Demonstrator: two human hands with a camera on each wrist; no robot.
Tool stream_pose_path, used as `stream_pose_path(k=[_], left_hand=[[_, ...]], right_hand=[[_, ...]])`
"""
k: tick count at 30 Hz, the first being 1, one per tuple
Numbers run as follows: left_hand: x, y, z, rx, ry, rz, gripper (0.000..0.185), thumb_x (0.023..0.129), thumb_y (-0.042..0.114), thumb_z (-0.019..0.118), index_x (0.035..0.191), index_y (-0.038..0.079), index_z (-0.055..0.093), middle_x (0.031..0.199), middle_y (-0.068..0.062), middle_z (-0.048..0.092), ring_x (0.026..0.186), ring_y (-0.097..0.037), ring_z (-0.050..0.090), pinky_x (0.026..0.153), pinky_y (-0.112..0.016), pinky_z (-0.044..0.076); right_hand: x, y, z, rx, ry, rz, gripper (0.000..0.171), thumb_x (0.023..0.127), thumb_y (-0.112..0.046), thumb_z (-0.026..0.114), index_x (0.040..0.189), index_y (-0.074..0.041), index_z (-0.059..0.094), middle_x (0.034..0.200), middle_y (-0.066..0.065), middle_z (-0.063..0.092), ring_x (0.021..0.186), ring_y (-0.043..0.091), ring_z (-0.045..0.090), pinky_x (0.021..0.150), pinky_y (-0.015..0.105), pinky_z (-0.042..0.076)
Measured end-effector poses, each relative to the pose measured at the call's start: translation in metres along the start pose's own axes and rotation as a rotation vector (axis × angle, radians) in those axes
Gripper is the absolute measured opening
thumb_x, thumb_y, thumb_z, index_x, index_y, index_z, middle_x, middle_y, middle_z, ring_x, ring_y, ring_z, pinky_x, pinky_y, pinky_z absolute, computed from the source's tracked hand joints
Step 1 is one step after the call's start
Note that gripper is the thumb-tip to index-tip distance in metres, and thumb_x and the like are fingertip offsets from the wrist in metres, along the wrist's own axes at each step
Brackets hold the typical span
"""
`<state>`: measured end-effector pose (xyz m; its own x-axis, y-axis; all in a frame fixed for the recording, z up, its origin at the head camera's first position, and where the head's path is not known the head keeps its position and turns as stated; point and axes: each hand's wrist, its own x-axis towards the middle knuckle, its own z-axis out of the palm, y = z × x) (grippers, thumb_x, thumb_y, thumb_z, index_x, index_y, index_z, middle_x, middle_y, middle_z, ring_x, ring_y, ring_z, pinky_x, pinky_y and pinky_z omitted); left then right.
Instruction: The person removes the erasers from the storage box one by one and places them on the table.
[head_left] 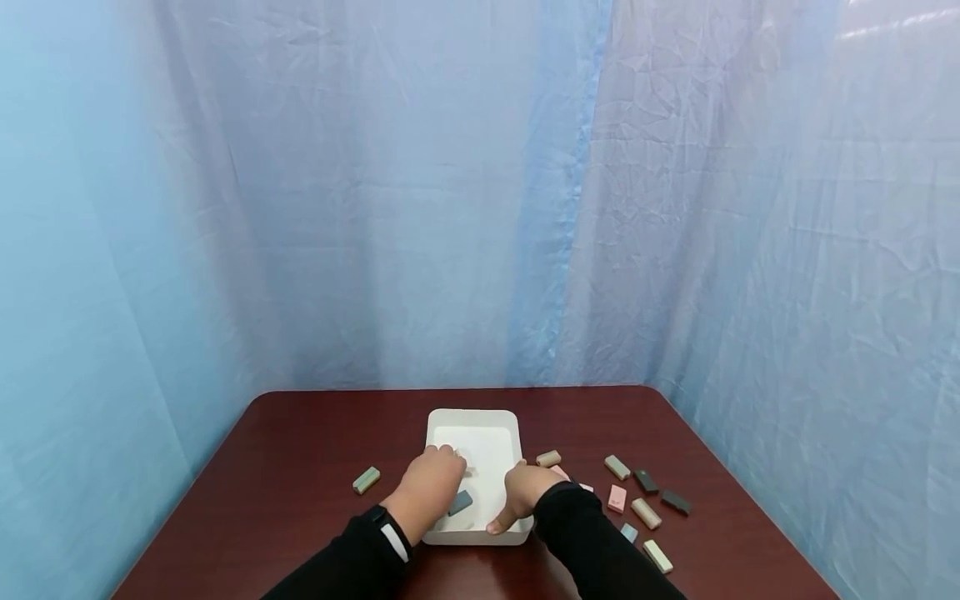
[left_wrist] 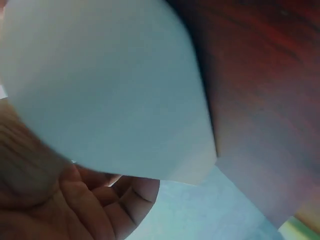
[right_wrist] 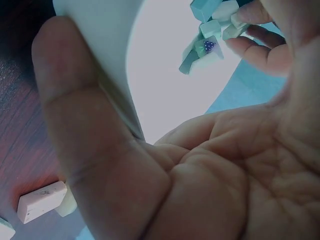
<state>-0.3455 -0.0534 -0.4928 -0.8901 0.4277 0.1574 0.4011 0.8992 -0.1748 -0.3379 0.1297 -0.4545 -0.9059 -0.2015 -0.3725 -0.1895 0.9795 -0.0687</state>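
A shallow white tray sits on the dark red table. My left hand reaches over its left rim; the right wrist view shows its fingers pinching a small pale block beside several pastel blocks. One of those carries a purple and green print. A grey-blue block lies in the tray. My right hand holds the tray's near right corner, its thumb stretched along the wall. Its other fingers are mostly hidden.
Right of the tray lie several loose blocks, among them a pink one, a dark one and a cream one. A green-and-cream block lies on the left. Pale blue curtains hang behind the table.
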Motion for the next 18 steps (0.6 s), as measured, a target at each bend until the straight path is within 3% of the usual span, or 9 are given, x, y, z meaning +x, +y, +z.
stream_pose_path(k=[7,11,15,18], left_hand=[[-0.007,0.005,-0.011,0.016,-0.001,0.007,0.007,0.097,0.014,0.078,0.102,0.01,0.08,0.092,-0.007,0.068,0.083,-0.023,0.062,0.072,-0.033,0.06],[-0.006,0.007,-0.012,0.012,-0.021,0.03,0.015,0.097,0.018,0.078,0.11,0.01,0.081,0.102,-0.009,0.073,0.091,-0.026,0.069,0.084,-0.036,0.06],[0.002,0.012,-0.013,0.014,-0.104,0.021,0.031,0.098,0.032,0.076,0.122,0.012,0.079,0.128,-0.011,0.074,0.115,-0.027,0.07,0.099,-0.04,0.057],[0.013,0.02,-0.012,-0.013,-0.229,-0.056,0.049,0.1,0.038,0.074,0.141,0.012,0.069,0.151,-0.01,0.063,0.138,-0.026,0.061,0.11,-0.038,0.052]], right_hand=[[-0.002,-0.001,-0.003,0.037,-0.015,0.004,0.105,0.082,-0.058,0.088,0.152,0.009,0.05,0.161,0.024,0.05,0.134,0.033,0.064,0.106,0.043,0.056],[-0.001,0.0,-0.001,0.052,-0.02,0.009,0.104,0.083,-0.057,0.088,0.153,0.009,0.048,0.161,0.024,0.049,0.135,0.033,0.064,0.106,0.044,0.056],[-0.002,0.0,0.0,0.058,-0.017,0.017,0.102,0.083,-0.056,0.088,0.152,0.009,0.05,0.161,0.024,0.05,0.135,0.033,0.064,0.106,0.045,0.056],[-0.002,0.0,0.0,0.051,-0.018,0.022,0.1,0.083,-0.056,0.088,0.15,0.009,0.053,0.161,0.024,0.05,0.135,0.033,0.064,0.107,0.044,0.055]])
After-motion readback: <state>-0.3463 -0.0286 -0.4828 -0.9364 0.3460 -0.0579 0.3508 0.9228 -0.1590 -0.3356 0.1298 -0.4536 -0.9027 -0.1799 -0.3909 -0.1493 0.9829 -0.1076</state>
